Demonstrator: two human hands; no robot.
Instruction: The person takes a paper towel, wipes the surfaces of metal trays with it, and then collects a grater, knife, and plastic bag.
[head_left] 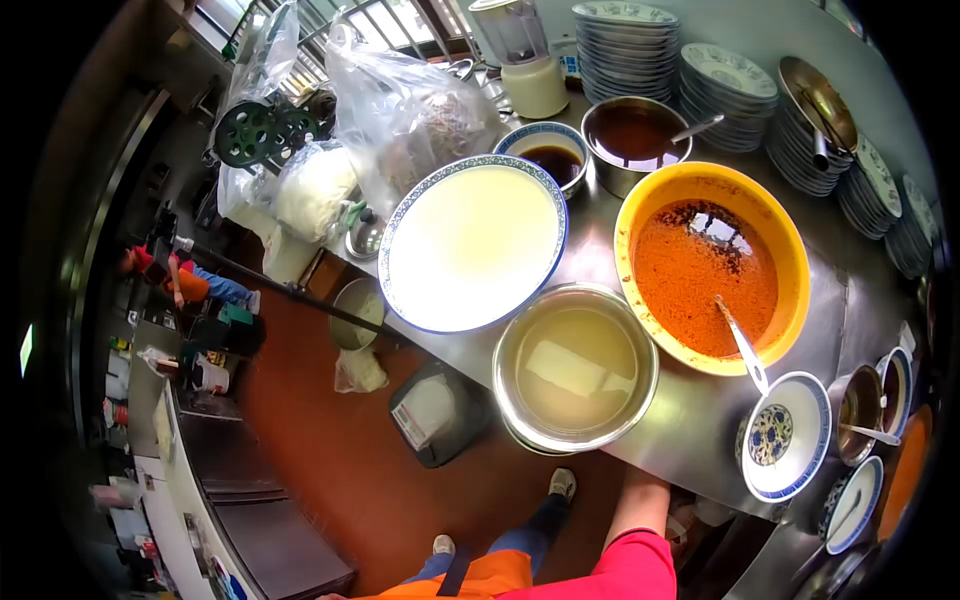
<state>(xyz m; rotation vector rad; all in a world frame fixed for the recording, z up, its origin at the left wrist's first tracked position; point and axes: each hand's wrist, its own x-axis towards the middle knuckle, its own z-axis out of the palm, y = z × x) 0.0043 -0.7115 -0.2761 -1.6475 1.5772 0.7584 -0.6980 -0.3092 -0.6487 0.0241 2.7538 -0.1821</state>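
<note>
Neither of my hands shows. My right forearm (pixel 638 505), below a red sleeve, reaches to the counter's front edge, and its hand is hidden there. Closest to that arm is a steel pot (pixel 506 405) of cloudy liquid with a pale block in it. To its right, a yellow basin (pixel 797 265) holds red chili oil with dark bits, and a white-handled spoon (pixel 742 345) leans in it. A blue-rimmed bowl (pixel 806 470) with a flower pattern stands at the counter edge. Left of the basin is a large blue-rimmed dish (pixel 388 262) filled with something smooth and pale.
Stacked plates (pixel 625 60), a blender (pixel 535 88), a bowl of dark sauce (pixel 575 180) and a steel pot of brown liquid (pixel 605 170) stand behind. Plastic bags (pixel 400 110) sit left. On the red floor is a dark bin (pixel 440 445). Another person (pixel 195 280) is far left.
</note>
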